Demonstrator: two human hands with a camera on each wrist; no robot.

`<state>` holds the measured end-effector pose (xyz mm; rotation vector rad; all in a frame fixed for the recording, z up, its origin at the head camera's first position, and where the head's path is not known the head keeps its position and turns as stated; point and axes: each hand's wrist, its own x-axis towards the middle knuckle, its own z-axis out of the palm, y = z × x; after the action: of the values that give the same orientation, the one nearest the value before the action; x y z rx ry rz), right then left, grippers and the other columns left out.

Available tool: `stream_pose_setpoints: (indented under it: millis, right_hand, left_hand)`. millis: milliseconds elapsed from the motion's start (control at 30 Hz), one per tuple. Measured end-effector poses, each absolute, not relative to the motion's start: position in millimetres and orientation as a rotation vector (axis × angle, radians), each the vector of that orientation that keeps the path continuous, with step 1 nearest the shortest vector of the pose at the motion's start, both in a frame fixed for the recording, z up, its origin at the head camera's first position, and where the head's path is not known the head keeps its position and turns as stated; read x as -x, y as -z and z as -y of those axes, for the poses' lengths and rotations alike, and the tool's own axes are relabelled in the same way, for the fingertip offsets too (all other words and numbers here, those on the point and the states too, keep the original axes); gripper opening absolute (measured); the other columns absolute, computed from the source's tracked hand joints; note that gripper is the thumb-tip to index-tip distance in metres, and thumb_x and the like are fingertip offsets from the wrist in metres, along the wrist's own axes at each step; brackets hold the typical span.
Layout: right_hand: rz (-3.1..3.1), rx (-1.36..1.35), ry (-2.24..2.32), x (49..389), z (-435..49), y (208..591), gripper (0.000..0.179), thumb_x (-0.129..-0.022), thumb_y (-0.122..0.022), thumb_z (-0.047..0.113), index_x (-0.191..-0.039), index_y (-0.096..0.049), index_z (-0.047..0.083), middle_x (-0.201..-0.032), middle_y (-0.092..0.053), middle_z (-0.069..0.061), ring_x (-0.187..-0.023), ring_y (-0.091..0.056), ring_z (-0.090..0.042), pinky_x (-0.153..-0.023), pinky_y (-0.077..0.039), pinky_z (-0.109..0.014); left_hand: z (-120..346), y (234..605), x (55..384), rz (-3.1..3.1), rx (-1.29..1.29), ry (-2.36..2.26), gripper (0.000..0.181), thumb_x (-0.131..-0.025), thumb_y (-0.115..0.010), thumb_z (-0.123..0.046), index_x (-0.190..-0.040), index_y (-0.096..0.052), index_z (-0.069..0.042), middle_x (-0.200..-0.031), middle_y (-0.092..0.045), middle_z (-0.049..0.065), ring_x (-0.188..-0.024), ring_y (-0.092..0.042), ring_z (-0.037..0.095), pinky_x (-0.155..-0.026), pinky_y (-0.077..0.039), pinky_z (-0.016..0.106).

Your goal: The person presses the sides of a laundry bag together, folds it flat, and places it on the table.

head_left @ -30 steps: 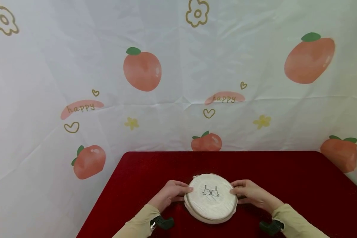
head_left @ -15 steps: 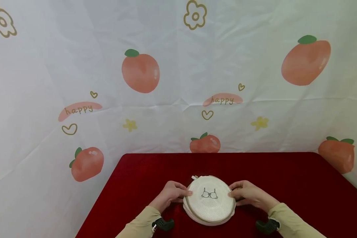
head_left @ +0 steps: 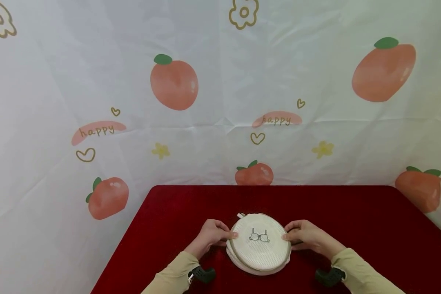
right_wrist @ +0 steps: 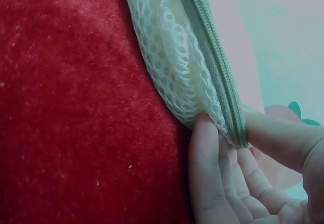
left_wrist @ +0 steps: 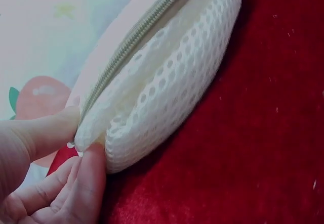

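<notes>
A round, cream mesh laundry bag (head_left: 260,251) with a small bra drawing on its top lies flattened on the red cloth. My left hand (head_left: 214,235) pinches its left edge, thumb on top and fingers beneath. On the opposite side, my right hand (head_left: 306,237) pinches the right edge the same way. In the left wrist view a beige zipper (left_wrist: 134,37) runs along the rim above the folded mesh wall (left_wrist: 167,97). The right wrist view shows the zipper (right_wrist: 217,57) too, ending between thumb and fingers. A small pale tab (head_left: 240,215) sticks out at the bag's far left.
Red velvety cloth (head_left: 334,212) covers the table, whose far edge meets a white backdrop (head_left: 213,94) printed with orange fruit, hearts and flowers. Dark bands (head_left: 203,274) sit around both wrists, over beige sleeves (head_left: 364,271).
Both hands keep their pinch on the laundry bag's edges, and the bag stays almost where it was. The whole head view shifts slightly down and then back up.
</notes>
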<state>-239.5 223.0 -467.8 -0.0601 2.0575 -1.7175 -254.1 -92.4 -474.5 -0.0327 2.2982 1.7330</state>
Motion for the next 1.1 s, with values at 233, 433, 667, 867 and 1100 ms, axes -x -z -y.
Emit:
stream_pose_setpoints:
  millis: [233,433,667,867,1100]
  right_hand:
    - [-1.945,0.052,1.764,235.6,-230.5,470.0,0.038,-0.089,-0.070,0.017,-0.114,-0.054,-0.006,-0.098,-0.065,-0.010,-0.089,-0.066,-0.022,-0.078,-0.055,-0.037]
    - [-1.890,0.059,1.802,233.4,-232.0,469.9,0.041,-0.090,-0.069,0.019,-0.117,-0.052,-0.006,-0.101,-0.065,-0.010,-0.094,-0.066,-0.024,-0.082,-0.054,-0.040]
    - [-1.825,0.091,1.844,232.7,-234.3,467.5,0.036,-0.092,-0.066,0.018,-0.118,-0.053,-0.004,-0.103,-0.065,-0.010,-0.095,-0.065,-0.025,-0.084,-0.053,-0.041]
    - [-1.792,0.108,1.875,232.0,-238.6,462.5,0.035,-0.094,-0.063,0.015,-0.120,-0.051,-0.005,-0.106,-0.064,-0.011,-0.097,-0.065,-0.026,-0.086,-0.052,-0.043]
    - [-1.777,0.125,1.884,231.8,-246.6,453.9,0.031,-0.095,-0.061,0.018,-0.119,-0.055,-0.001,-0.105,-0.065,-0.009,-0.096,-0.065,-0.025,-0.086,-0.052,-0.043]
  left_hand:
    - [97.9,472.7,249.7,-2.208,0.036,-1.744,0.031,-0.072,-0.086,-0.016,-0.088,-0.065,0.001,-0.081,-0.063,0.011,-0.064,-0.065,0.015,-0.060,-0.057,0.031]
    - [101.7,469.9,248.3,-2.095,0.012,-1.794,0.031,-0.076,-0.083,-0.017,-0.094,-0.065,0.001,-0.084,-0.065,0.011,-0.070,-0.066,0.016,-0.065,-0.057,0.033]
    - [104.1,467.7,250.7,-1.987,0.024,-1.841,0.029,-0.078,-0.081,-0.018,-0.093,-0.064,0.000,-0.082,-0.068,0.010,-0.072,-0.068,0.017,-0.067,-0.057,0.033]
    - [105.8,465.6,251.0,-1.975,0.040,-1.826,0.030,-0.080,-0.080,-0.022,-0.096,-0.065,0.000,-0.083,-0.067,0.009,-0.071,-0.067,0.016,-0.065,-0.057,0.030]
    - [108.2,461.3,250.7,-1.974,0.008,-1.819,0.033,-0.085,-0.074,-0.030,-0.098,-0.064,-0.001,-0.087,-0.066,0.011,-0.071,-0.066,0.017,-0.068,-0.057,0.034]
